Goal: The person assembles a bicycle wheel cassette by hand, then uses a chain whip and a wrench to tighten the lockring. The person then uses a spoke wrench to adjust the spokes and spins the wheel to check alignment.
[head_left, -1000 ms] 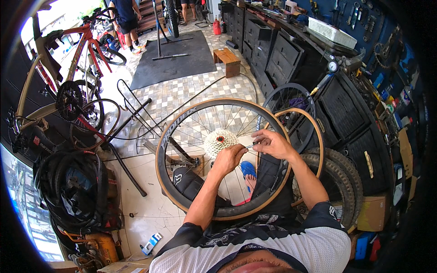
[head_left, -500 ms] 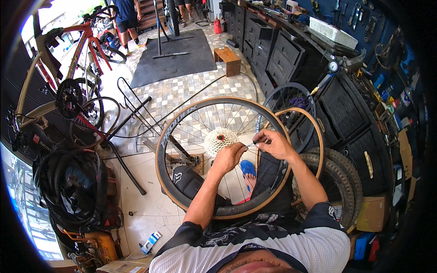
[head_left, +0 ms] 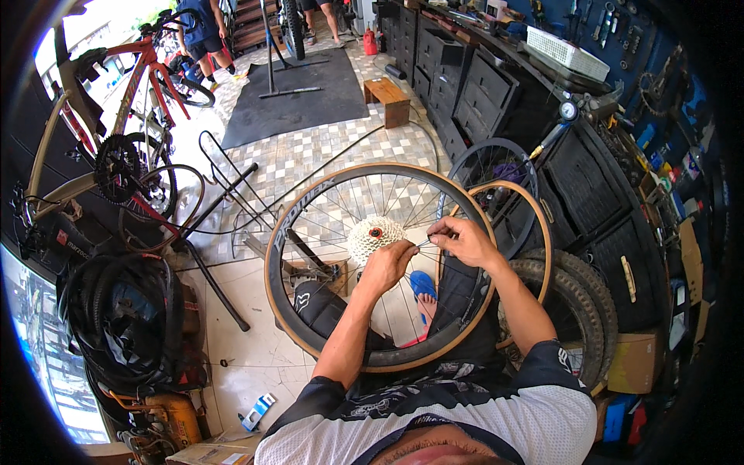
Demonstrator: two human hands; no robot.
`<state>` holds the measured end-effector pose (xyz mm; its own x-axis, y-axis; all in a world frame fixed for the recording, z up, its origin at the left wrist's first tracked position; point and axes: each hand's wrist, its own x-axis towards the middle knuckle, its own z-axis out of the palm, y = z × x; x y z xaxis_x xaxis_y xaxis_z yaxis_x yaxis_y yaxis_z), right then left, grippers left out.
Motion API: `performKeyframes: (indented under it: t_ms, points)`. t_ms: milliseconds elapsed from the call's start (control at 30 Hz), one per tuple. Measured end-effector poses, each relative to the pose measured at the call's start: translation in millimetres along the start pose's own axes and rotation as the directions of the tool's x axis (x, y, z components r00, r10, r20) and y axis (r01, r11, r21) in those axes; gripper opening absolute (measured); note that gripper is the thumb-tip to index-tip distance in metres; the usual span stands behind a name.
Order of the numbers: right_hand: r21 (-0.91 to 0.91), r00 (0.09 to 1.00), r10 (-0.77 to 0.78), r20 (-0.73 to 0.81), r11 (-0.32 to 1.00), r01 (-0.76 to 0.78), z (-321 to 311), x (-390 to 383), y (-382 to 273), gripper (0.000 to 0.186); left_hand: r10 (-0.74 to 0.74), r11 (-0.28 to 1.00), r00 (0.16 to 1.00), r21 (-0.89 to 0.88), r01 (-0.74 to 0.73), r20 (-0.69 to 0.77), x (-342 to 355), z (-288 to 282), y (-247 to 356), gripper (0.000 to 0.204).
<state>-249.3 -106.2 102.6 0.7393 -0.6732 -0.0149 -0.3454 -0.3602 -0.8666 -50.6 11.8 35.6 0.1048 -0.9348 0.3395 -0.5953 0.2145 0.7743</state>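
Across my lap rests a bicycle wheel point(head_left: 273, 267) with a black rim and a tan-edged tyre. A pale, many-toothed cassette point(head_left: 369, 237) with a red-ringed centre sits at its hub. Over the spokes, to the right of the cassette, my left hand point(head_left: 387, 265) and my right hand point(head_left: 467, 244) come close together. Both are closed in a pinch on a small thin piece point(head_left: 424, 243) spanning the gap between the fingertips. It looks dark and slim, too small to tell its kind. My left wrist hides part of the spokes.
At my right stand a second tan-edged tyre point(head_left: 549, 256), knobbly tyres point(head_left: 597, 298) and black drawer cabinets point(head_left: 484, 93). Black tubes point(head_left: 116, 310) are heaped on the left, below a bicycle frame point(head_left: 62, 170). A wooden stool point(head_left: 395, 108) stands ahead; other people point(head_left: 205, 39) are farther back.
My hands have shifted very slightly left, still pinching the small piece, and my right fingers have tightened their curl. In the background, the people have changed stance.
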Motion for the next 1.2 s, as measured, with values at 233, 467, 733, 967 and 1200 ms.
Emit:
performKeyframes:
  t_ms: [233,467,733,967,1200]
  points:
    - [0.048,0.996,-0.091,-0.011,0.995,0.092,0.1,-2.2,8.4,0.026,0.012,1.000,1.000,-0.009,-0.012,-0.002,1.7,-1.2,4.7,0.018]
    - [0.067,0.990,0.136,-0.030,0.989,-0.134,2.4,2.2,1.6,0.044,0.033,0.999,0.998,0.000,-0.033,-0.048,1.3,3.6,-4.6,0.021]
    - [0.079,0.999,-0.030,0.028,0.996,0.028,-1.4,1.7,-2.9,0.025,0.021,1.000,0.998,0.006,-0.021,-0.061,0.7,1.4,-5.7,0.021]
    - [0.098,0.994,-0.106,-0.008,0.990,0.106,0.3,2.3,3.4,0.020,0.027,1.000,0.998,0.003,-0.027,-0.049,2.8,1.0,-2.5,0.022]
    - [0.242,0.986,-0.148,0.081,0.962,0.124,0.1,5.1,18.6,0.019,0.011,1.000,1.000,-0.002,-0.011,-0.015,2.3,1.6,-2.7,0.019]
